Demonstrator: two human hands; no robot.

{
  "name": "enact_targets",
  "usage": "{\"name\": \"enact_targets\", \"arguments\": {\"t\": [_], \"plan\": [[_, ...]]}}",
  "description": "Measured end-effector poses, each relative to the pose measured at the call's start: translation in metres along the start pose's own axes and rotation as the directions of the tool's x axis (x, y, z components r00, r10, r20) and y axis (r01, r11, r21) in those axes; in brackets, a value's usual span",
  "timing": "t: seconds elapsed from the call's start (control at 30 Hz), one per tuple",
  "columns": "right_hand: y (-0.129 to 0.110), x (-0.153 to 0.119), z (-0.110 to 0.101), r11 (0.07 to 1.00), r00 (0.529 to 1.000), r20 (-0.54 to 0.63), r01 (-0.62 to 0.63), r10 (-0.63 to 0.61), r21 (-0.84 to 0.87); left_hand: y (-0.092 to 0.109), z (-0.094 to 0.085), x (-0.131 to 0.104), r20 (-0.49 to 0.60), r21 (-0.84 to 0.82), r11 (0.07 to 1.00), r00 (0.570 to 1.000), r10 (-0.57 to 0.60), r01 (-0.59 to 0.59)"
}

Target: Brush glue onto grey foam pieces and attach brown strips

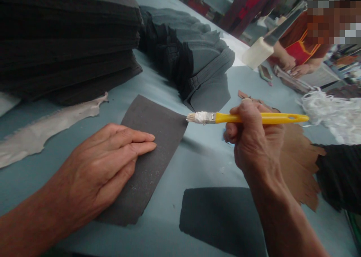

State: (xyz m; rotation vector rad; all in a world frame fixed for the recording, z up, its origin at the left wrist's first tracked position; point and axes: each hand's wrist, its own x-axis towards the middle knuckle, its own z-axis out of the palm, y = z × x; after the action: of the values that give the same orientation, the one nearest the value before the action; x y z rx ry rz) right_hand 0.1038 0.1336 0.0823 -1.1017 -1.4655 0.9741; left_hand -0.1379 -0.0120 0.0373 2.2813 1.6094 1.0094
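My left hand (pixel 105 167) lies flat, fingers together, pressing on a dark grey rectangular sheet (pixel 152 144) on the blue-grey table (pixel 197 163). My right hand (pixel 255 138) grips a yellow-handled brush (pixel 248 118) held level above the table. Its pale bristles point left and hover just past the sheet's far right corner. A second dark sheet (pixel 217 215) lies near the front, below my right forearm.
A tall stack of dark sheets (pixel 67 39) fills the back left, with a fanned grey bundle (pixel 191 54) beside it. A pale scrap (pixel 42 129) lies at left, brown paper pieces (pixel 299 163) at right, white strands (pixel 332 110) far right. Another person's hands (pixel 293 67) work across the table.
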Motion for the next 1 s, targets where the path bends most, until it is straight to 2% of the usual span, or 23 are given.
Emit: {"name": "enact_targets", "arguments": {"t": [0.27,0.5,1.0], "plan": [[-0.001,0.000,0.001,0.990,0.997,0.013,0.075,-0.074,-0.116,0.004,-0.005,0.007,-0.016,0.034,0.998,0.998,0.062,-0.062],[-0.003,0.001,0.004,0.989,0.996,0.027,0.093,-0.091,-0.116,0.001,-0.005,0.006,-0.031,0.011,0.998,0.997,0.069,-0.069],[-0.015,-0.021,0.002,0.983,0.998,0.039,0.045,-0.038,-0.177,0.003,-0.003,0.007,0.015,0.033,0.996,0.997,0.080,-0.080]]}}
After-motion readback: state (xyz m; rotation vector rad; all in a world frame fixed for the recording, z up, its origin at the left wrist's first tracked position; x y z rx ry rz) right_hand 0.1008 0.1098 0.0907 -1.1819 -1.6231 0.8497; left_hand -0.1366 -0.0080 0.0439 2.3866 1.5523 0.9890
